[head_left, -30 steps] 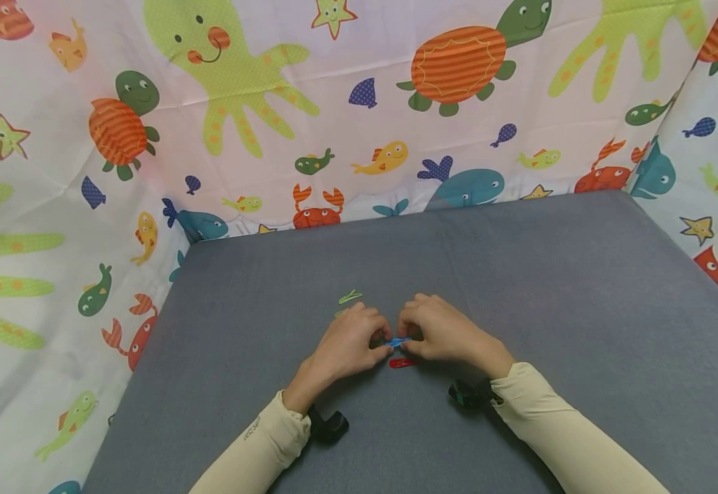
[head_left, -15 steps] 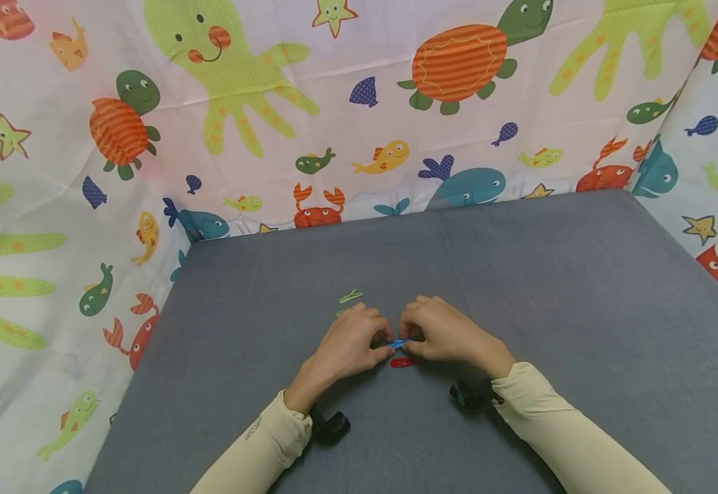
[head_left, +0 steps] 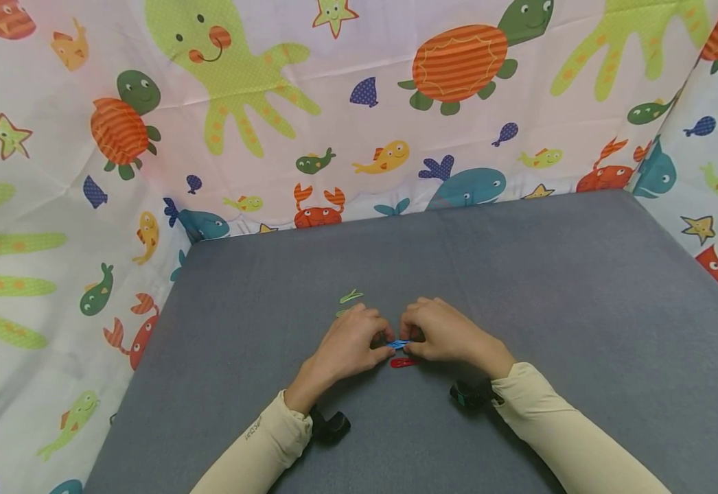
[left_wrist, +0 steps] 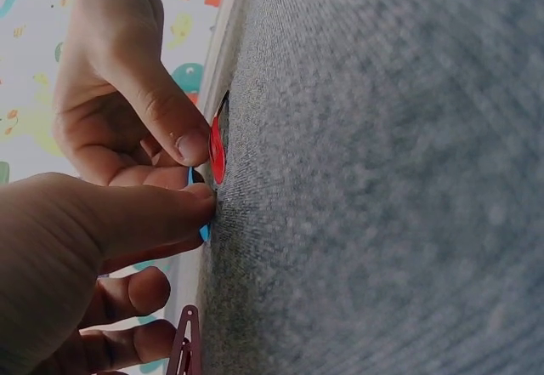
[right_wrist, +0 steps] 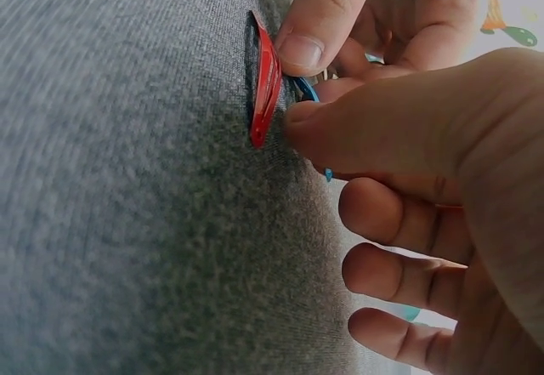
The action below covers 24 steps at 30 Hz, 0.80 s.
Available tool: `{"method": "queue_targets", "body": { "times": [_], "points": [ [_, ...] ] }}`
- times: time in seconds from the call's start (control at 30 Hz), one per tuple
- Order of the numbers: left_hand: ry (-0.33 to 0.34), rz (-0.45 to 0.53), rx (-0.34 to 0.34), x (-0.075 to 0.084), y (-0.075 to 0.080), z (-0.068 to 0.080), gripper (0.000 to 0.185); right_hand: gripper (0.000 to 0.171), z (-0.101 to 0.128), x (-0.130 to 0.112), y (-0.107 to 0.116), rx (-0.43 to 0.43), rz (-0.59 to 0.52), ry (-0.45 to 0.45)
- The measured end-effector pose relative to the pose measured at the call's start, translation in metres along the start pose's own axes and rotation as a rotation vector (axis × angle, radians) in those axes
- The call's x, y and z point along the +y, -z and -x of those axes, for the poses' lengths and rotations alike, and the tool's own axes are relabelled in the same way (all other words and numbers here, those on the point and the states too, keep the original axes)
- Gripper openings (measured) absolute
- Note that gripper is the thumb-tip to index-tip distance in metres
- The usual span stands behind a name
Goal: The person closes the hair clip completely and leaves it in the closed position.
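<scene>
Both hands meet over the grey table around a blue snap hair clip (head_left: 399, 344). My left hand (head_left: 351, 341) pinches one end of it between thumb and index finger. The other end is pinched by my right hand (head_left: 442, 331). Much of the blue clip (right_wrist: 306, 91) is hidden behind the thumbs in the right wrist view. A red snap hair clip (head_left: 403, 362) lies on the table just on the near side of the blue one. In the right wrist view the red clip (right_wrist: 267, 86) shows close beside both thumbs.
Beyond the left hand lies a light green hair clip (head_left: 351, 296), with another green piece (head_left: 342, 312) partly covered by the hand. A dark reddish clip (left_wrist: 185, 341) shows low in the left wrist view. Printed cloth (head_left: 359, 123) walls the table's back and sides.
</scene>
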<state>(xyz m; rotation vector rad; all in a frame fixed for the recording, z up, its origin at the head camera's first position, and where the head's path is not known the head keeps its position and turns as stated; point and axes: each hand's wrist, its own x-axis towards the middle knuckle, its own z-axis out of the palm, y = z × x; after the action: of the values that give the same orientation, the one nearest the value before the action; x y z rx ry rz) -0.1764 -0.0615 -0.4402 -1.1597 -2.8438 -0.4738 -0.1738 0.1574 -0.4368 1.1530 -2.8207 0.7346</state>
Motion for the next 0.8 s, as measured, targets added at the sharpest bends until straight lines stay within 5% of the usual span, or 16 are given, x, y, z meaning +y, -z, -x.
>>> {"method": "queue_targets", "body": {
  "times": [0.8],
  "points": [
    [0.014, 0.026, -0.023, -0.0005, -0.0002, -0.0001, 0.015, 0.014, -0.0007, -0.0003, -0.0009, -0.017, 0.012, -0.005]
  ]
}}
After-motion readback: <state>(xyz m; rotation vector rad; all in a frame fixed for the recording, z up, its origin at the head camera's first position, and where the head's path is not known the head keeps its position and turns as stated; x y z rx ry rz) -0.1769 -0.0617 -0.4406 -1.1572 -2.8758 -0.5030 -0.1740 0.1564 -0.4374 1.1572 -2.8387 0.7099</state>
